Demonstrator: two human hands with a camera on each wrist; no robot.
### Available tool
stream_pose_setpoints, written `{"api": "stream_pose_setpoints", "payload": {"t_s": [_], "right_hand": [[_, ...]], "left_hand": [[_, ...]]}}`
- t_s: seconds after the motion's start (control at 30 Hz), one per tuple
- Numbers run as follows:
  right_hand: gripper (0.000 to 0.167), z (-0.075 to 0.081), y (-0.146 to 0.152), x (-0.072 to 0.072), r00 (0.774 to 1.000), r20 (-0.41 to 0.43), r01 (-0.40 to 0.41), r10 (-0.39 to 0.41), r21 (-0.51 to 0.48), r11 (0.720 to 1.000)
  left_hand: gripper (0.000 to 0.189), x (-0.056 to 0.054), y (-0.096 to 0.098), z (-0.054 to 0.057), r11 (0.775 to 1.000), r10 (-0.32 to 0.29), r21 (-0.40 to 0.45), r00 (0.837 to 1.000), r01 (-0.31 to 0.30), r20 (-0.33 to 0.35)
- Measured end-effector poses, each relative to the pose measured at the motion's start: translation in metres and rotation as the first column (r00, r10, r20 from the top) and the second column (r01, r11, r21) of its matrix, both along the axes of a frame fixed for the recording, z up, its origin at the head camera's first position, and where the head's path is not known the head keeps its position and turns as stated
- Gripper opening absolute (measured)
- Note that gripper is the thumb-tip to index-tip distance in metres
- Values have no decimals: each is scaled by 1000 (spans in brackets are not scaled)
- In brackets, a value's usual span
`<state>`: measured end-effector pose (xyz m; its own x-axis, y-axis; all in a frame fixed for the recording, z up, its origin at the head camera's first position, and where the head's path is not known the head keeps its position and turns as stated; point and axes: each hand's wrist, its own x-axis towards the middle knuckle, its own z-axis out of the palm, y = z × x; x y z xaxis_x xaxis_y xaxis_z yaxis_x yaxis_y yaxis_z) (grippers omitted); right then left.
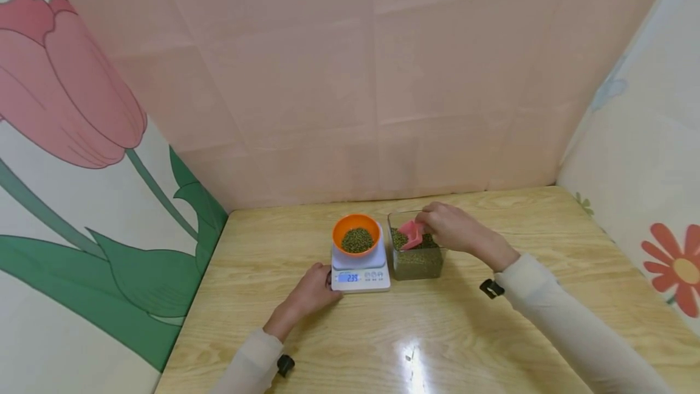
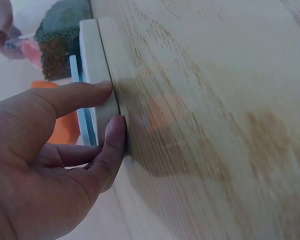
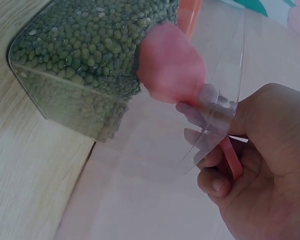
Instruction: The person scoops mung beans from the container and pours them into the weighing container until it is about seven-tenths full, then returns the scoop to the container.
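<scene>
My right hand (image 1: 451, 227) grips the handle of a pink scoop (image 3: 172, 65), reaching over the rim of a clear, open container (image 1: 418, 265). The scoop's bowl is at the green mung beans (image 3: 85, 45) inside; part of it is hidden among them. On the left, my left hand (image 1: 314, 290) holds the front left corner of a white kitchen scale (image 1: 377, 285), thumb along the front edge and fingertips (image 2: 116, 131) low at its side, near the tabletop. An orange bowl (image 1: 339, 237) of mung beans sits on the scale, whose lit display looks like 239.
The container stands right beside the scale on a wood-grain table (image 1: 262, 242). A pink covered wall (image 1: 372, 108) rises behind the table, with flower-painted panels (image 1: 82, 211) on both sides. Black straps (image 1: 492, 288) hang at both wrists.
</scene>
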<state>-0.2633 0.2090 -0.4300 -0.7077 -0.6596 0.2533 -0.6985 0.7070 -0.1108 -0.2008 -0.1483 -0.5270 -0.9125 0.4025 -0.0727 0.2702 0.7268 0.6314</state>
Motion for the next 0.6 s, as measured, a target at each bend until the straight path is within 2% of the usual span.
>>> {"api": "stream_pose_setpoints", "payload": {"t_s": [0.3, 0.6], "right_hand": [[15, 0, -2, 5, 1000, 10, -21, 22, -15, 1000], [11, -7, -1, 2, 997, -46, -61, 60, -20, 998]], "left_hand": [[50, -1, 0, -1, 1000, 6, 8, 1000, -6, 5], [51, -1, -1, -2, 1000, 11, 25, 1000, -11, 22]]}}
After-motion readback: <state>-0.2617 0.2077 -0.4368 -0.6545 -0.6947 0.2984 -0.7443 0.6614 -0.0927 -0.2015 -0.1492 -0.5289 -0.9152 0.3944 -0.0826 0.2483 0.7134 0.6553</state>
